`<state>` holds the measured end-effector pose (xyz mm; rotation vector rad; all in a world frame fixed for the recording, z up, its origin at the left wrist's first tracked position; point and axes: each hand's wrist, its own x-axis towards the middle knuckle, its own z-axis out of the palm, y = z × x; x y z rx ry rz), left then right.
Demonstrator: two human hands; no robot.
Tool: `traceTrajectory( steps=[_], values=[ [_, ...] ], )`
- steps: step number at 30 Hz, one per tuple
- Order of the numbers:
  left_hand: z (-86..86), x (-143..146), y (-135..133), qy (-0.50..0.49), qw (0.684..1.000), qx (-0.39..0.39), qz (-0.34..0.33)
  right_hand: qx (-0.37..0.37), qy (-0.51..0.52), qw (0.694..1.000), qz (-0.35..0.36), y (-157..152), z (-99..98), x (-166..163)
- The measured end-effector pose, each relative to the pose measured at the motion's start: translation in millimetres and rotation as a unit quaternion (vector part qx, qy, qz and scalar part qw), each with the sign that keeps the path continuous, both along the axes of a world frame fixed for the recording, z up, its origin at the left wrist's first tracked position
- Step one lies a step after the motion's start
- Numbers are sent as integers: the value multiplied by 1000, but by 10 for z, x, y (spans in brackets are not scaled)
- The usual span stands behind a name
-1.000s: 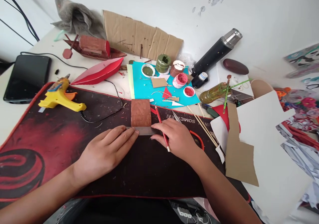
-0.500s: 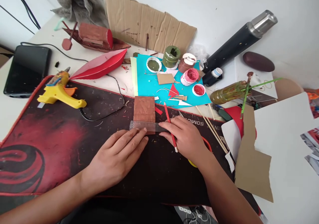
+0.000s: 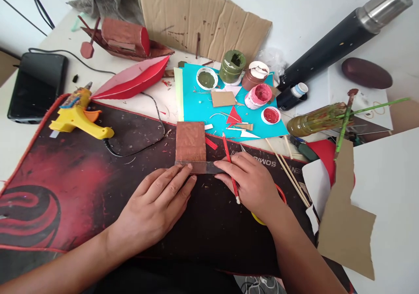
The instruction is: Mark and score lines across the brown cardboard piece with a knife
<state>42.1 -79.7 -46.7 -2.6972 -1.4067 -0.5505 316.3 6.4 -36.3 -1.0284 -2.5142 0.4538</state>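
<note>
A brown-painted rectangle of card (image 3: 191, 141) lies on the dark mat. Across its near edge rests a clear plastic ruler (image 3: 213, 168). My left hand (image 3: 155, 204) lies over the ruler's left part, fingers stretched out and the tips pressing it down on the card. My right hand (image 3: 253, 182) pinches the ruler's right end between thumb and forefinger. A red pencil (image 3: 226, 146) with a white end is also lodged in that hand, pointing away from me. Partly hidden under the right hand and wrist are scissors, with a yellow handle loop (image 3: 258, 218) showing.
Left stands a yellow glue gun (image 3: 80, 119) with its cable. Behind are a red boat-shaped piece (image 3: 134, 81) and a brown model boat (image 3: 122, 39). Open paint jars (image 3: 232, 67) stand on blue paper (image 3: 193, 106). Thin sticks (image 3: 290, 176) and torn cardboard (image 3: 343, 233) lie right.
The camera view has shifted slightly, moving the right-hand things outward. The ruler sits a little closer to the card's near edge. Both hands keep nearly the same pose.
</note>
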Motion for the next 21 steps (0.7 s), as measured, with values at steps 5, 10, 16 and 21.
traceTrajectory(
  steps=[5,10,16,21],
  values=[
    [11,23,3,9,1000,0,5,7,-6,1000,2,9,17,-1],
    [-13,55,13,4,1000,-1,19,21,-1,1000,-2,17,6,-10],
    [-24,58,17,2,1000,0,23,6,-6,1000,-8,13,-35,-3],
    [-24,53,24,2,1000,-3,24,0,-7,1000,-19,11,-56,3]
  ],
)
